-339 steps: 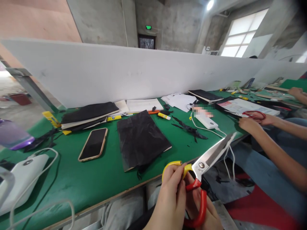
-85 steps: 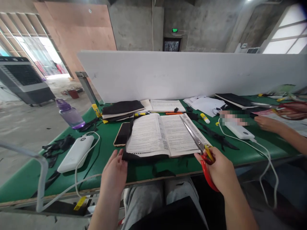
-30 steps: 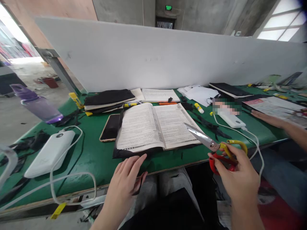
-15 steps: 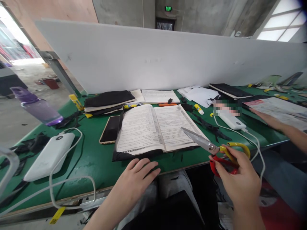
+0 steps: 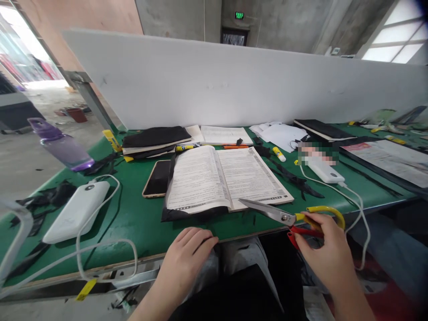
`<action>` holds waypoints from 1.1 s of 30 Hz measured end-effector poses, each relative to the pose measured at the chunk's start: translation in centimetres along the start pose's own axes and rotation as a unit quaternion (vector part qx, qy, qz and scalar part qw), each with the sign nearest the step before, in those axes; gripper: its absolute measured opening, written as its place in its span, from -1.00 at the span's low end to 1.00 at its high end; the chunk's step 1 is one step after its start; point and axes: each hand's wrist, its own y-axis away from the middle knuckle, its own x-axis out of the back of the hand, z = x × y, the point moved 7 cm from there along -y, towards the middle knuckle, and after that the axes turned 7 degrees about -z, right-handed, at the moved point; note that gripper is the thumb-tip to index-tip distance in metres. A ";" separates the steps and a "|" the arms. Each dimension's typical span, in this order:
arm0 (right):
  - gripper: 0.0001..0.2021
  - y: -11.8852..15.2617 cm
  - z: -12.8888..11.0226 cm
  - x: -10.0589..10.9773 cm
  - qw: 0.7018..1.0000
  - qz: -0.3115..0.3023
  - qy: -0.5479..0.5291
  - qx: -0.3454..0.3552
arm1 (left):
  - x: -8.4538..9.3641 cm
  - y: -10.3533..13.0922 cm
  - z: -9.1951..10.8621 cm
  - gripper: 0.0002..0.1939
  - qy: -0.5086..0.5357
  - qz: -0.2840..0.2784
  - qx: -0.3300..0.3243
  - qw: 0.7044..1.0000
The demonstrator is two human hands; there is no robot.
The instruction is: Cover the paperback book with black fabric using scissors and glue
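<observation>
An open book (image 5: 256,174) with printed pages lies before me on the green table, black material showing under its left and lower edges. My right hand (image 5: 329,249) grips scissors (image 5: 267,210) by their yellow and red handles. The blades point left over the lower edge of the right page and look closed or nearly so. At the table's front edge, below the book, my left hand (image 5: 187,258) rests palm down with nothing in it, fingers stretched out close together. A phone (image 5: 156,179) sits partly under the book's left side.
A white power bank (image 5: 78,211) with a cable lies left, near a purple bottle (image 5: 65,149). Black-covered books (image 5: 155,139), a glue stick (image 5: 278,154) and black scraps (image 5: 297,180) lie behind and right. Another white power bank (image 5: 324,170) is cabled at right. A white panel (image 5: 234,89) stands behind.
The scissors have moved left and down, from over the right page to its lower edge. My left hand has drawn slightly down. Another person's arm at the right has gone out of view.
</observation>
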 end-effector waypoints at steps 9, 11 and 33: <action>-0.64 -0.3 -1.6 -1.9 0.990 -0.108 0.057 0.067 | 2.7 0.2 -0.2 -0.63 0.052 0.080 0.030 0.995; -0.55 -0.3 -2.2 -2.1 0.987 -0.121 0.073 0.076 | 3.1 0.3 -0.1 -0.62 0.052 0.090 0.029 0.994; -0.66 -4.0 -6.8 -3.5 0.949 -0.074 0.066 0.299 | 3.2 0.6 1.3 -0.60 -0.008 0.085 0.011 0.996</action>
